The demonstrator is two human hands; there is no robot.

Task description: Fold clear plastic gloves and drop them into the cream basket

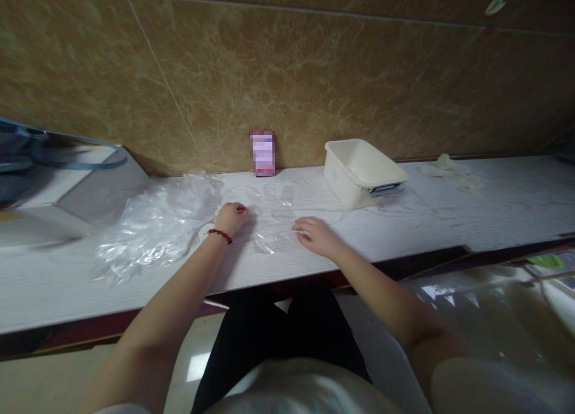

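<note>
A thin clear plastic bag (267,239) lies flat on the white wood-grain counter between my hands. At its left side is my left hand (232,217), with a red bead bracelet at the wrist. Its fingers are curled together by the plastic; what they hold, if anything, is hidden. My right hand (318,236) rests low over the bag's right side, thumb and fingers apart. A loose heap of clear plastic bags (157,222) spreads over the counter to the left of my left hand.
A cream plastic bin (348,183) with a grey handle stands at the back right. A phone (264,153) leans upright against the brown tiled wall. Pale crumpled gloves or cloth (449,171) lie farther right. A white box-like block (94,186) sits at the left.
</note>
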